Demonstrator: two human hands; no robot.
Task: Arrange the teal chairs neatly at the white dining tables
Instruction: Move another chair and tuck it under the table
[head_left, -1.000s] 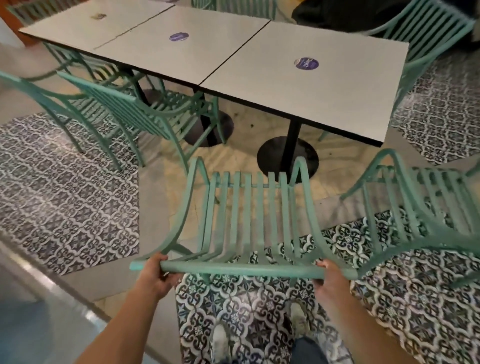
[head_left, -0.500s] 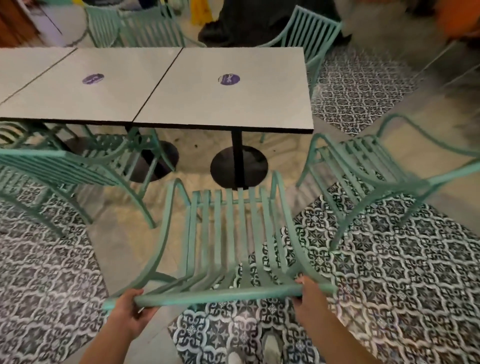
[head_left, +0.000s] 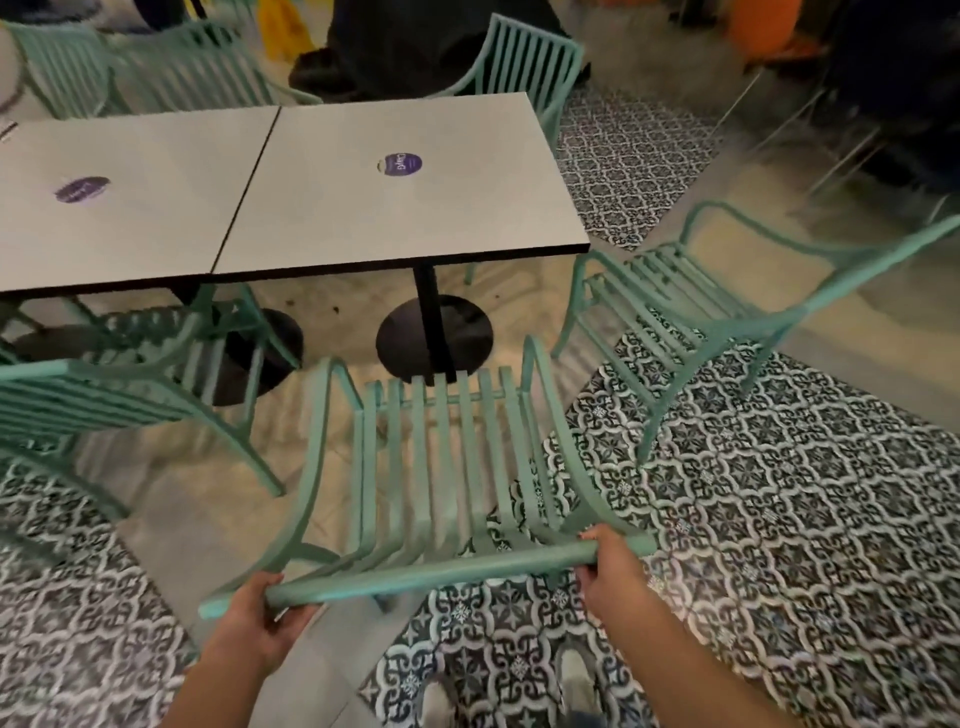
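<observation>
A teal slatted chair stands in front of me, its seat facing the right-hand white table. My left hand grips the left end of its top back rail. Near the rail's right end my right hand also holds on. The chair's front edge lies just short of the table's black round base. Another teal chair stands turned at an angle to the right of the table. A third teal chair sits at the left, partly under the neighbouring white table.
More teal chairs stand on the far side of the tables. Purple round stickers mark the tabletops. Patterned floor tiles cover the right and near floor. My shoes show below the chair. Dark shapes fill the back.
The view has swung to the right, so the tables sit further left in the frame. The held chair has come closer to the table's base, its back rail now tilted down to the left.
</observation>
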